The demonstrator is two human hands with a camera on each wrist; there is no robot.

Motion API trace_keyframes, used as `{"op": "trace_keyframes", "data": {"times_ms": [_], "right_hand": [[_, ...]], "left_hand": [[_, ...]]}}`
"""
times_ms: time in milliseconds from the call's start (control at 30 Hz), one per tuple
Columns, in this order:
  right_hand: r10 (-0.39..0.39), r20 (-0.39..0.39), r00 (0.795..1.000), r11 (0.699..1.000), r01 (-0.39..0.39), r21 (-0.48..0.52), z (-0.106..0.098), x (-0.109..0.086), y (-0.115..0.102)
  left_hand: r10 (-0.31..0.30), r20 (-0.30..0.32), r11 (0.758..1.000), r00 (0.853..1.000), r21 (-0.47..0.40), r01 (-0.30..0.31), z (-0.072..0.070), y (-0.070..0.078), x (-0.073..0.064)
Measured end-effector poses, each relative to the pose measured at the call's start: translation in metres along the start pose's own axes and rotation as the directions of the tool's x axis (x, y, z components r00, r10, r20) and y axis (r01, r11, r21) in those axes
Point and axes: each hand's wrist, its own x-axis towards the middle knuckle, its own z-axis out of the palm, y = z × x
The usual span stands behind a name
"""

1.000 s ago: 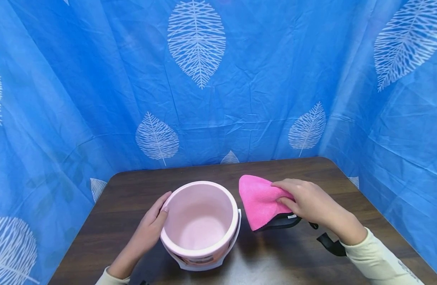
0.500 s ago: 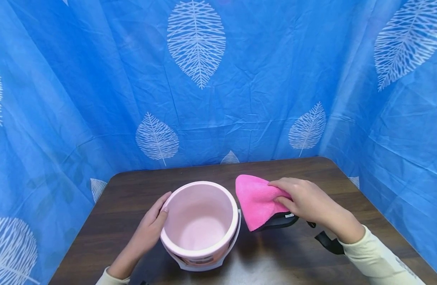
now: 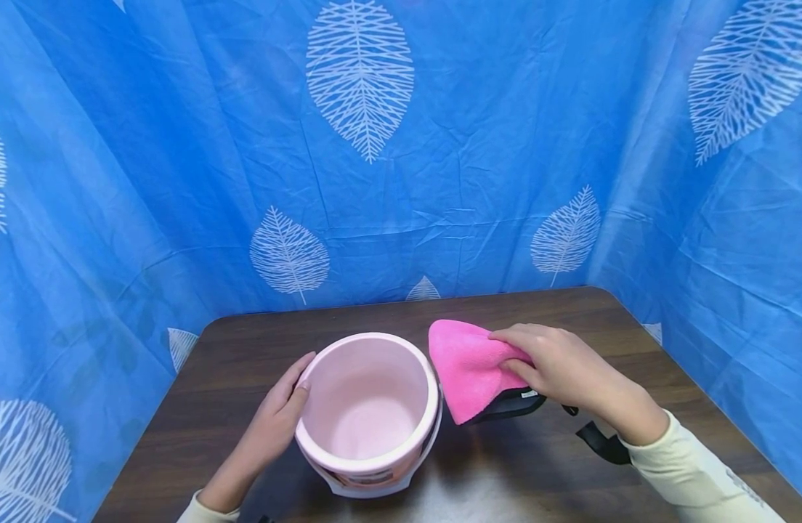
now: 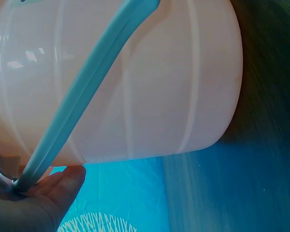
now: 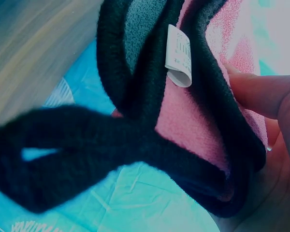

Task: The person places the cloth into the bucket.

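Observation:
A pale pink bucket stands on the table in the head view, its mouth facing up and its inside bare. My left hand grips its left rim, thumb over the edge and fingers outside. The bucket's handle hangs down along the wall, crossing my left hand in the left wrist view. Right of the bucket, my right hand pinches a bright pink cloth between thumb and fingers. The right wrist view shows the cloth's black edging, a white label and a black loop.
The dark wooden table has rounded far corners. Blue curtain with white leaf prints surrounds it at the back and sides. A black strap hangs beneath my right wrist.
My right hand has shifted slightly left with the cloth, bringing it close to the bucket's right rim. My left hand and the bucket have stayed in place.

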Motion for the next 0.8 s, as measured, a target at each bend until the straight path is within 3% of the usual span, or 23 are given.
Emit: {"op": "trace_keyframes", "data": {"times_ms": [467,800], "right_hand": [[-0.008,0.008,1.0,1.0,0.008,0.002,-0.002,0.0052,-0.004],[0.005,0.02,1.0,1.0,-0.005,0.016,-0.0035,0.0074,-0.0074]], "left_hand": [[0.009,-0.003,1.0,1.0,0.019,-0.009,0.0,-0.0011,0.0004],[-0.024,0.008,1.0,1.0,0.011,0.024,0.0,0.001,-0.0003]]}}
